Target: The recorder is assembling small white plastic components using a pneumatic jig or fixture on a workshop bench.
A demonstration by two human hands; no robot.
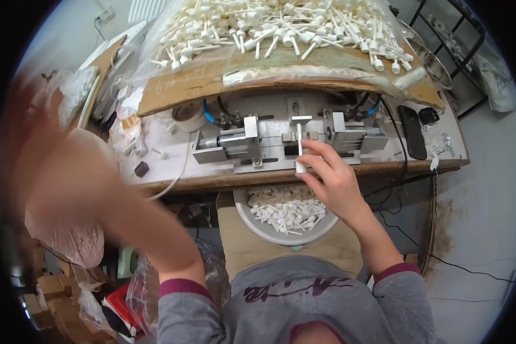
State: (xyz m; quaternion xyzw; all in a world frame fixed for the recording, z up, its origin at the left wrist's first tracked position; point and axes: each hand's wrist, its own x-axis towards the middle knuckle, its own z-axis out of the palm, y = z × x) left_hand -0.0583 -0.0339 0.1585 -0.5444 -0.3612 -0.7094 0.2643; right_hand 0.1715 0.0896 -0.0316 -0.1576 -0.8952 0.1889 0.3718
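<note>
My right hand [333, 175] is at the front edge of the bench, its thumb and fingertips pinched round a white plastic cap with a long thin stem [300, 150]. The stem points away from me, over the middle of a metal clamping fixture [275, 165]. Facing metal cylinder blocks stand on the fixture, a left block [235, 143] and a right block [350, 135]. My left hand [69, 155] is raised at the far left, away from the fixture. Motion smears its fingers, so what it holds, if anything, cannot be made out.
Behind the fixture, a cardboard sheet [178, 89] bears a large heap of white stemmed caps [281, 28]. A grey bowl [251, 225] with more caps sits on my lap. A black phone [411, 133] lies on the right, a tape roll [188, 116] on the left. Cables hang below the bench.
</note>
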